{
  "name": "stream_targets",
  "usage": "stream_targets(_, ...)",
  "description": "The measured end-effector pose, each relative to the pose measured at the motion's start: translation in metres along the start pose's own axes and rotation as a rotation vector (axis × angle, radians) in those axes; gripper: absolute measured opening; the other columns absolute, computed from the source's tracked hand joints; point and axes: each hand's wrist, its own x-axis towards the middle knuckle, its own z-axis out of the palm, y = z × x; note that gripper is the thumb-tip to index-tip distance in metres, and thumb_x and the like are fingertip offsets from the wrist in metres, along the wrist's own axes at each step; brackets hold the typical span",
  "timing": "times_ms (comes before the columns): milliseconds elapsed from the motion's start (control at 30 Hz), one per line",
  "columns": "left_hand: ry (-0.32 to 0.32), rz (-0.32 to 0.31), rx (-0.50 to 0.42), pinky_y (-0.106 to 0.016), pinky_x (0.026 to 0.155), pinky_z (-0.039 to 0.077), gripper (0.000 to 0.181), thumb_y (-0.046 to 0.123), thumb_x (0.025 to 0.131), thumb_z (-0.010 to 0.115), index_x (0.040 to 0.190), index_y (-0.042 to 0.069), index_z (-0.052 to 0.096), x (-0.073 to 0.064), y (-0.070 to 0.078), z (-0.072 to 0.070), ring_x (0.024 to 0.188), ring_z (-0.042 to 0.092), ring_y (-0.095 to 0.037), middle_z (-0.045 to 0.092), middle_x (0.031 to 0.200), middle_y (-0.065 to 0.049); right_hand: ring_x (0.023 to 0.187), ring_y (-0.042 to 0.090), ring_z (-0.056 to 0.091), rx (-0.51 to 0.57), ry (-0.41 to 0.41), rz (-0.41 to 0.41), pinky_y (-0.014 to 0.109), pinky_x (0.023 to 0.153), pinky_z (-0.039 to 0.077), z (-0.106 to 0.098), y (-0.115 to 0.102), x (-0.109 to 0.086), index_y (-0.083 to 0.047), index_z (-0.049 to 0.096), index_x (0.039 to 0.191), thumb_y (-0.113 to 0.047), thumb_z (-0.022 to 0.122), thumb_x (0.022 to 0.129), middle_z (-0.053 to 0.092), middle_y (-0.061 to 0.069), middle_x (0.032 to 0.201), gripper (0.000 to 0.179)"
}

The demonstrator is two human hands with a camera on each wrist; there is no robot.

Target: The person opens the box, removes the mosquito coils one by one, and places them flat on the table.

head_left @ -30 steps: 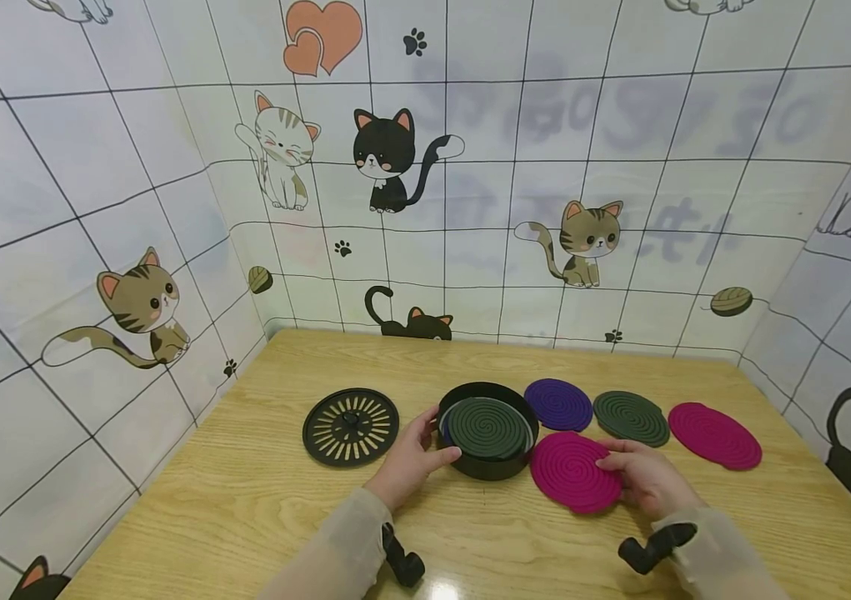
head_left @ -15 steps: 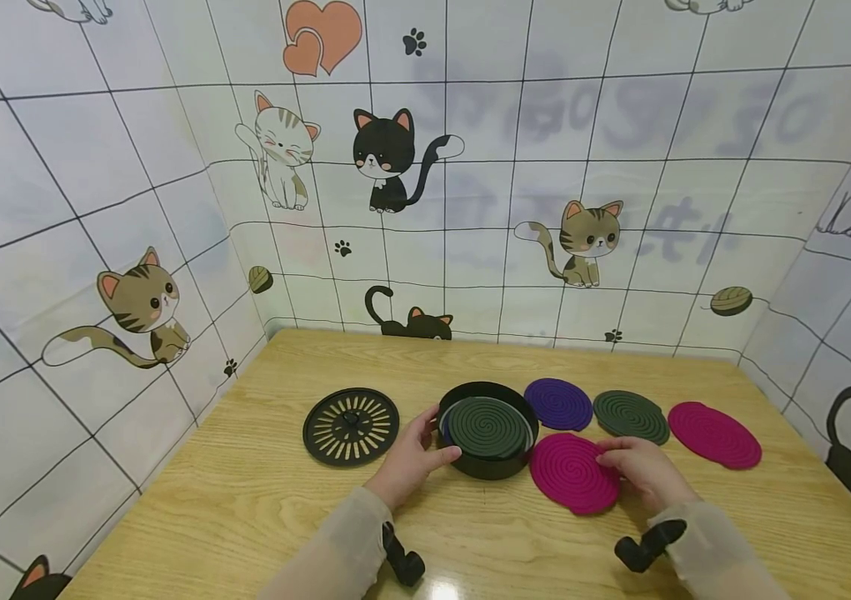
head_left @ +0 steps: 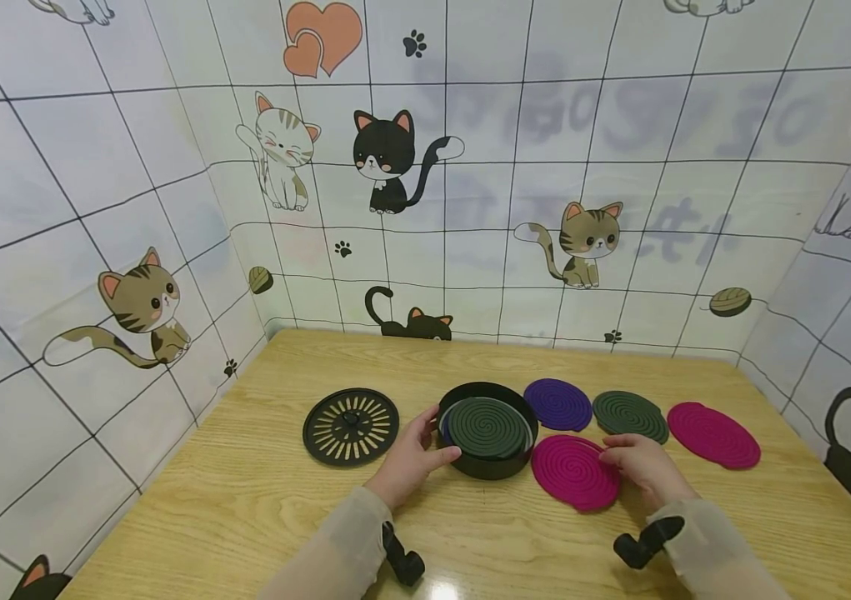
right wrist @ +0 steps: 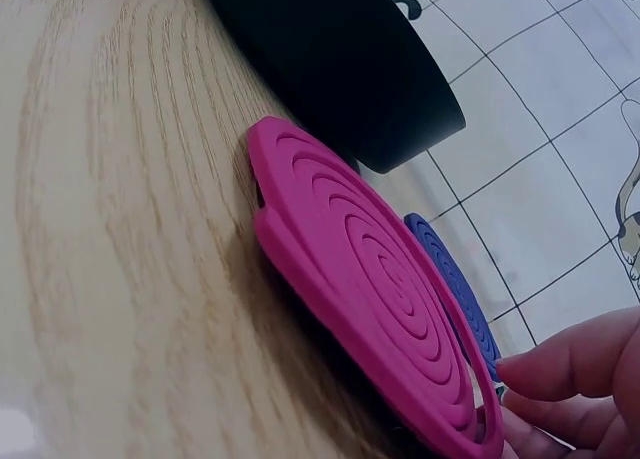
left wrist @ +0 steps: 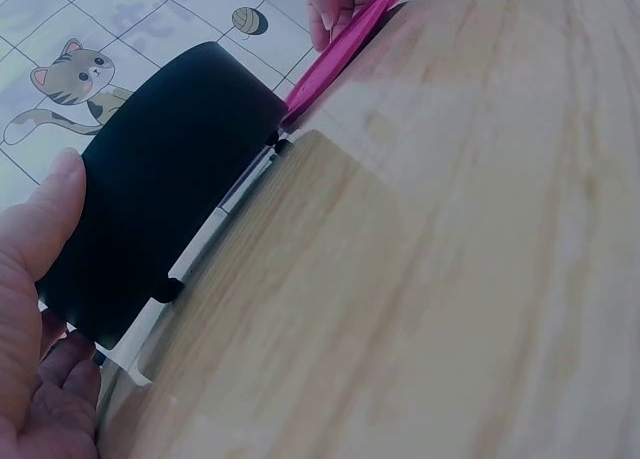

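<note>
The near pink coil [head_left: 577,473] is held by its right edge in the grip of the right hand [head_left: 646,471], pinched between thumb and fingers. It is placed just right of the case [head_left: 488,468], on its near side, with its right part tipped up off the bench [head_left: 245,517]; whether its left edge is touching the case or the bench cannot be told. Near the fingers, the outer turn is seen parted from the inner ones. Since only that turn is pinched, the spiral could be sprung or snapped if it were pulled there. If it were swung left while low, its edge could be caught on the case wall.

The case is gripped at its left side by the left hand [head_left: 413,458], thumb and fingers set around the wall. It could be tilted or dragged if that hold were tightened unevenly, as it is supported by small feet [left wrist: 168,289]. Inside, a green coil [head_left: 487,427] is laid flat below the rim, and a sliver of purple is shown at its left edge, probably from another coil beneath.

Beyond, a purple coil [head_left: 558,405], a second green coil [head_left: 631,417] and a far pink coil [head_left: 713,435] are spread rightward. The slotted lid [head_left: 351,427] is left well apart from the case, on the left.
</note>
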Motion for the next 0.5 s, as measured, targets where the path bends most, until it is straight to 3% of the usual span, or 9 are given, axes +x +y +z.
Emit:
stream_targets(167,0.002,0.03,0.022,-0.054,0.111,0.028,0.082,0.02,0.087,0.074,0.15,-0.001,0.025,-0.006,0.01,0.0,0.136,0.032,-0.042,0.033,0.147,-0.027,0.114,0.04,0.048,0.01,-0.001,-0.004,0.05,0.094,0.045,0.001,-0.001,-0.001,0.017,0.036,0.135,-0.006,0.055,0.092,0.047,0.034,0.128,0.052)
stream_targets(333,-0.004,0.006,0.006,-0.051,0.112,0.027,0.082,0.021,0.087,0.074,0.15,0.0,0.026,-0.007,0.011,-0.001,0.137,0.031,-0.04,0.034,0.148,-0.025,0.112,0.039,0.05,0.024,0.0,0.002,0.048,0.092,0.046,0.002,-0.002,-0.002,0.017,0.035,0.136,-0.006,0.055,0.093,0.048,0.034,0.127,0.053)
stream_targets(500,-0.006,-0.003,-0.009,-0.05,0.113,0.026,0.084,0.022,0.086,0.074,0.151,0.003,0.025,0.003,-0.005,-0.001,0.138,0.031,-0.037,0.034,0.149,-0.022,0.112,0.039,0.051,0.028,0.003,-0.002,0.048,0.092,0.047,0.002,-0.001,-0.002,0.018,0.036,0.135,-0.006,0.056,0.092,0.047,0.035,0.128,0.053)
